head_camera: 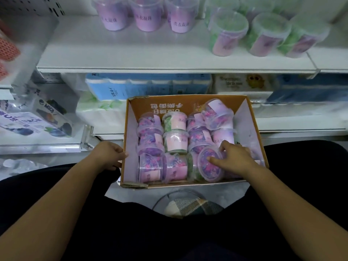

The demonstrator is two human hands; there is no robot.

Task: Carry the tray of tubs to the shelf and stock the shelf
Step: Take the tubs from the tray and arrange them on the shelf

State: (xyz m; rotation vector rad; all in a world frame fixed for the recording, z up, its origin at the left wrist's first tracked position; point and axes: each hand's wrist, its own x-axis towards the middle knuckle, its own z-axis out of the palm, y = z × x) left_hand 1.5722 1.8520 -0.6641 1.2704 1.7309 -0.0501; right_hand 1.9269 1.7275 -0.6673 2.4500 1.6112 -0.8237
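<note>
An open cardboard tray (pixel 252 117) rests low in front of me, between my knees, packed with several clear tubs of purple and green beads lying on their sides. My left hand (pixel 110 154) grips the tray's left wall. My right hand (pixel 234 157) is inside the tray, fingers closed around a purple tub (pixel 208 169) at the front right. Another purple tub (pixel 216 113) lies on top at the back right. The white shelf (pixel 131 51) above holds purple tubs (pixel 146 15) at its back and green tubs (pixel 227 32) to the right.
Under the shelf sit blue and green paper-roll packs (pixel 120 91) and a white box (pixel 243 83). Printed bags (pixel 37 117) lie on a lower shelf at the left. A round stool (pixel 188 204) shows below the tray. My dark-clothed legs flank the tray.
</note>
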